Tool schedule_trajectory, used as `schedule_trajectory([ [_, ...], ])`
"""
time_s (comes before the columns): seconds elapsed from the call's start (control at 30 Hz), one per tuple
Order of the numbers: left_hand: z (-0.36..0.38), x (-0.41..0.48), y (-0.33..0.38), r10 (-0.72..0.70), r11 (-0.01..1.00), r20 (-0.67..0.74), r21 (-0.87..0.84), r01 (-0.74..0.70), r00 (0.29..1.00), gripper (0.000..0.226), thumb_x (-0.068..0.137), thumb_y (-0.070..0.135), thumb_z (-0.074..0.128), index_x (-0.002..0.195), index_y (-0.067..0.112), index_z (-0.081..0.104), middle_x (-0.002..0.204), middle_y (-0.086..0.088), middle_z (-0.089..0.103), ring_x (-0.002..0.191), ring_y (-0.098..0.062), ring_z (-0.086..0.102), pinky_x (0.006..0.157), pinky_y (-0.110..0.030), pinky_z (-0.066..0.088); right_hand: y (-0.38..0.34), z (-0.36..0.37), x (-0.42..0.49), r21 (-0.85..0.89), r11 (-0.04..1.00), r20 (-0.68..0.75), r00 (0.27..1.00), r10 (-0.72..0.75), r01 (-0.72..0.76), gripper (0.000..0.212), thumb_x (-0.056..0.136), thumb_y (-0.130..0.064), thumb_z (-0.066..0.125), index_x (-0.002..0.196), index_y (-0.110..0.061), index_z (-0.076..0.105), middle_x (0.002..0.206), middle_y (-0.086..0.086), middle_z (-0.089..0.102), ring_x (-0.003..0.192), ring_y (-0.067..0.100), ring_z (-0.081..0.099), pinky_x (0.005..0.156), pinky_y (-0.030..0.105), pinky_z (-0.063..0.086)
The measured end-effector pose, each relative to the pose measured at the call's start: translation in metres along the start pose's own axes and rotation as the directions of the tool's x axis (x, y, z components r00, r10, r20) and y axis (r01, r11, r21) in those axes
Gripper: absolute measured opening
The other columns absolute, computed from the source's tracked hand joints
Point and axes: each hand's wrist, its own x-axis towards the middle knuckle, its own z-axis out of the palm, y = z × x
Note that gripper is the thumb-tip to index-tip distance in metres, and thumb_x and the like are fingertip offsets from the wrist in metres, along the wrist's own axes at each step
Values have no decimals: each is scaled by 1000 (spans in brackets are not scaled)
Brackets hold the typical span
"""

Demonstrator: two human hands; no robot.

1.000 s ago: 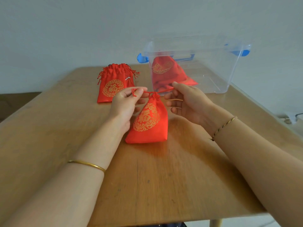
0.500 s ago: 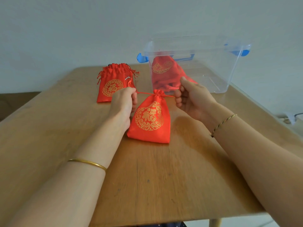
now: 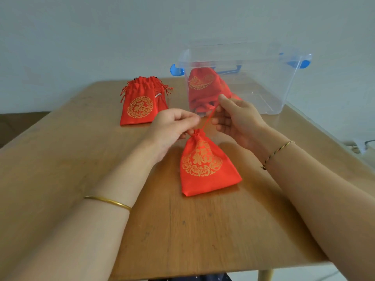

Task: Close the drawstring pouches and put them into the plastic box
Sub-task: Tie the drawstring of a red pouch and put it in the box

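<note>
A red drawstring pouch [image 3: 205, 169] with a gold emblem stands on the wooden table [image 3: 60, 179], its neck cinched tight. My left hand [image 3: 174, 128] pinches the pouch at the gathered neck. My right hand [image 3: 235, 118] pinches the red drawstring [image 3: 209, 118], which runs taut up from the neck. A clear plastic box [image 3: 274, 78] with blue latches stands at the back right, with red pouches [image 3: 203, 86] inside. A small pile of red pouches [image 3: 140, 104] with open tops lies at the back left.
A pale wall rises behind the table. The table's right edge runs diagonally past the box, and its near edge lies below my forearms. A cable and a small object [image 3: 363, 147] lie beyond the right edge.
The pouch has shifted right and nearer to me. My right hand has lifted its string upward, and my left hand has moved from the left string to the pouch's neck.
</note>
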Motion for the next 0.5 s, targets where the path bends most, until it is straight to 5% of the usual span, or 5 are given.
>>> schedule_trajectory([
  [0.23, 7, -3, -1, -16, 984, 58, 176, 6, 998, 9, 80, 10, 70, 86, 3, 70, 62, -2, 58, 49, -3, 50, 52, -18, 42, -4, 12, -4, -125, 987, 119, 989, -84, 99, 32, 96, -29, 48, 68, -14, 54, 62, -2, 53, 48, 7, 47, 46, 17, 36],
  [0.37, 7, -2, -1, -4, 987, 54, 161, -5, 999, 13, 86, 11, 64, 73, 10, 65, 60, 1, 59, 50, -3, 51, 53, -18, 43, -4, 10, -5, -226, 974, 117, 992, 41, -13, 38, 98, -38, 36, 85, -12, 60, 72, 1, 61, 46, 10, 50, 46, 22, 35],
  [0.5, 4, -2, -2, -12, 994, 36, 109, 8, 999, 17, 90, 12, 59, 74, 13, 65, 62, 3, 61, 55, -6, 54, 55, -20, 45, -4, 11, -9, -273, 960, 135, 986, 97, -57, 18, 93, -14, 38, 92, -8, 54, 73, 9, 63, 46, 16, 51, 46, 26, 34],
])
